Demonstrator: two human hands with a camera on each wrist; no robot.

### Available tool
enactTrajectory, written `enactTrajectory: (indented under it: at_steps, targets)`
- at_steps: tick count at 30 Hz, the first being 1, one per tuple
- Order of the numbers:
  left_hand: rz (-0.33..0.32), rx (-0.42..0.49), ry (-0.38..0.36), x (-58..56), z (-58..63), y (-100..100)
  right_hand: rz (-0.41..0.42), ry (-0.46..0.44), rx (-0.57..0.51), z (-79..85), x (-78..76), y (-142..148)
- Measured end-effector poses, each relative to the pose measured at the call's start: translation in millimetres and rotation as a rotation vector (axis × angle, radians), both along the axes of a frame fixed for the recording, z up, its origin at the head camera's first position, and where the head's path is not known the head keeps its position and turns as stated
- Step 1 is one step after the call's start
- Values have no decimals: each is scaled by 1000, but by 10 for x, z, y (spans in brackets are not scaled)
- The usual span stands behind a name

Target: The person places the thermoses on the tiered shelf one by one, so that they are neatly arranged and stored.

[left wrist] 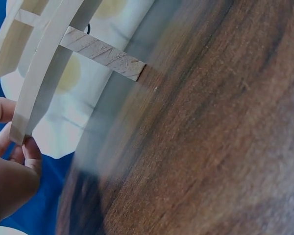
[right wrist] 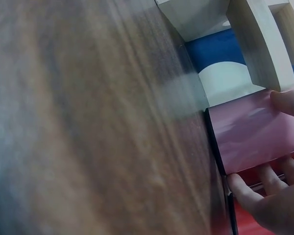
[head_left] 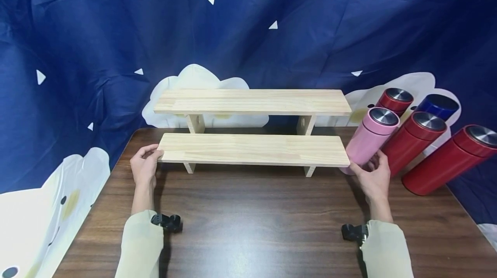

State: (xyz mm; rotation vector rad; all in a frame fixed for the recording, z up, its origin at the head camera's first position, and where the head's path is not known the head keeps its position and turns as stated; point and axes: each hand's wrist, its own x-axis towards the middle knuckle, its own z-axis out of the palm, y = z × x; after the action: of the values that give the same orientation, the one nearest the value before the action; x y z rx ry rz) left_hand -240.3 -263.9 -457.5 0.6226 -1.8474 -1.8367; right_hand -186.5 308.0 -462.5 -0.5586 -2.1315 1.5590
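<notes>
A two-tier pale wooden shelf rack stands on the table, its lower board (head_left: pixel 252 149) in front of and below the upper board (head_left: pixel 252 102). My left hand (head_left: pixel 144 165) pinches the left end of the lower board; in the left wrist view its fingers lie on both faces of the board end (left wrist: pixel 23 120). Just past the right end, my right hand (head_left: pixel 373 178) holds a pink thermos bottle (head_left: pixel 366 140) low on its body. In the right wrist view the thumb is on one side of the pink bottle (right wrist: pixel 255 132), close to the board's corner, and the fingers are on the other.
Right of the pink bottle stand a small red thermos (head_left: pixel 395 99), a blue thermos (head_left: pixel 436 106) and two larger red ones (head_left: pixel 413 142), (head_left: pixel 450 161). Behind the brown wooden table (head_left: pixel 248 213) hangs a blue curtain (head_left: pixel 248 23) with white cloud shapes.
</notes>
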Motion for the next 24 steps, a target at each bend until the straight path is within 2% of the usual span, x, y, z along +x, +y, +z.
enactTrajectory:
  at_steps: [5,18,24]
  targets:
    - [2,9,14,-10,-13,-1,-2,-16,29,-5,16,2]
    - [10,30,25,-12,-32,-1,-17,17,51,-25,15,16]
    - [5,69,41,-12,-21,-4,-12,-10,80,-25,26,34]
